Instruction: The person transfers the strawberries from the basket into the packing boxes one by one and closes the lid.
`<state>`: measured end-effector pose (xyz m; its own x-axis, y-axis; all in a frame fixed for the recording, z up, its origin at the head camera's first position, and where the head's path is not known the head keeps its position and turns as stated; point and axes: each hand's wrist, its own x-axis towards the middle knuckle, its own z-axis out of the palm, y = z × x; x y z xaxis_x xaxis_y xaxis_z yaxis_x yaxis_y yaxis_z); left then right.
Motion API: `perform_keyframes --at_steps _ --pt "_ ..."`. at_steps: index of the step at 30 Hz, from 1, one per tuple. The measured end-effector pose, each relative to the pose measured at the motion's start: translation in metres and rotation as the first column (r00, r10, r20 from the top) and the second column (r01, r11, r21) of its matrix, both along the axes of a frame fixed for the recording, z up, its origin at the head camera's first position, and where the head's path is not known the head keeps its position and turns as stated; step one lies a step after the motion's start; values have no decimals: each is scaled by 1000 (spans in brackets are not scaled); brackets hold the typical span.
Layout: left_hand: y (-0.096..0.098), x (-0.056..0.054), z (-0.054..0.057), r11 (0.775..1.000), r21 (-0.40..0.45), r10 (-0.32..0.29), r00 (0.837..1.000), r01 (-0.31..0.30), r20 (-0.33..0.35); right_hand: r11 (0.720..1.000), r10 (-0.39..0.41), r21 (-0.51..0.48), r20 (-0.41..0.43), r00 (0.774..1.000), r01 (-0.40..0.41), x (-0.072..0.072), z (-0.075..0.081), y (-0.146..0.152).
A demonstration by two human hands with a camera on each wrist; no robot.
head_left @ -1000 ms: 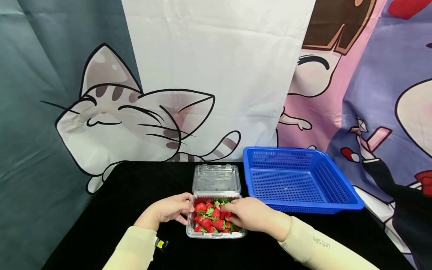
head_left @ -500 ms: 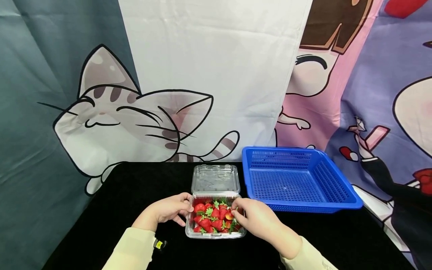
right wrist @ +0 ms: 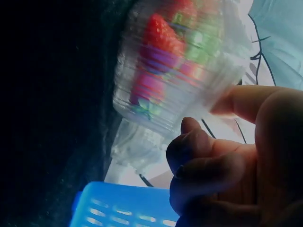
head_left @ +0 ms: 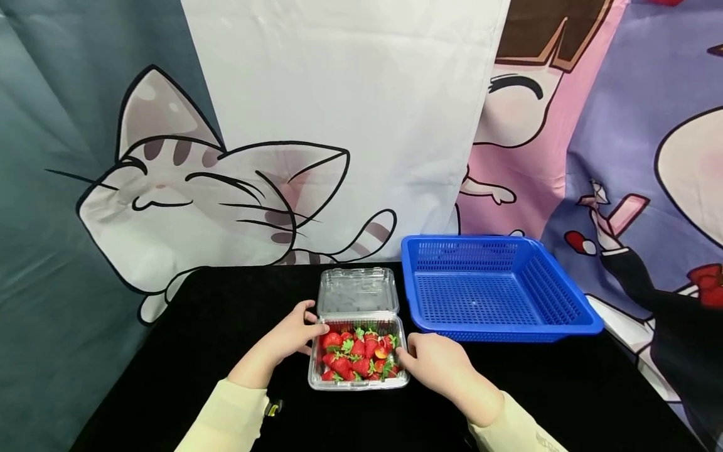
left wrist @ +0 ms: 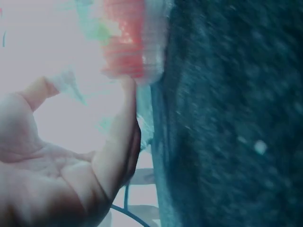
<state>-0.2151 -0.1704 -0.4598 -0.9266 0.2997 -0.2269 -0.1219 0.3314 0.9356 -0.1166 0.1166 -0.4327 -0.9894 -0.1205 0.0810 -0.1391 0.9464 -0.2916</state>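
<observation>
A clear plastic clamshell box (head_left: 358,384) sits on the black cloth in the head view, its lid (head_left: 358,290) folded back away from me. Red strawberries (head_left: 357,348) with green leaves fill its base. My left hand (head_left: 290,333) holds the left wall, thumb at the rim and fingers outside. At the right wall, my right hand (head_left: 443,367) has its thumb on the rim and its other fingers curled outside, pinching the edge. The left wrist view is overexposed around the box. In the right wrist view, the box (right wrist: 161,71) is blurred, with berries visible through its wall.
A blue perforated plastic basket (head_left: 474,301) stands to the right of the box, towards the back of the black-covered table (head_left: 226,314). Behind the table hangs a backdrop (head_left: 361,94) printed with a cartoon cat and figures.
My right hand has drawn back from among the strawberries to the box's right rim. The left hand stays at the left wall, its fingers shifted slightly. The whole view has shifted a little.
</observation>
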Motion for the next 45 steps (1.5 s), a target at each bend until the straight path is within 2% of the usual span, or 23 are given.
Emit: perform_keyframes --at_steps 3,10,16,21,30,34,38,42,45 --pt "3 1 4 1000 -6 -5 999 4 -33 1000 23 -10 -20 1000 -23 -2 -4 0" --pt "1 3 10 998 -36 -44 997 42 -64 998 62 -18 -42 997 -63 -6 -10 0" --pt "-5 -1 20 998 -40 -59 992 54 -114 995 95 -27 -42 995 -96 -11 -11 1" --pt "-11 -5 28 999 -47 -28 991 22 -131 991 109 -87 33 994 -106 -16 -7 3" --pt "-17 -6 36 999 48 -9 995 13 -97 956 149 -277 179 973 -96 -18 -1 17" --pt "-16 -5 37 998 55 2 997 2 -75 914 163 -404 250 954 -51 -19 2 19" --pt "-17 -5 36 999 27 -20 997 22 -70 830 172 -557 312 934 33 -17 2 18" --pt "-20 -5 36 998 -30 -62 994 60 -85 738 154 -660 368 917 141 -17 0 17" --pt "-22 -3 37 993 -88 -91 991 82 -101 705 151 -683 407 901 191 -17 0 16"
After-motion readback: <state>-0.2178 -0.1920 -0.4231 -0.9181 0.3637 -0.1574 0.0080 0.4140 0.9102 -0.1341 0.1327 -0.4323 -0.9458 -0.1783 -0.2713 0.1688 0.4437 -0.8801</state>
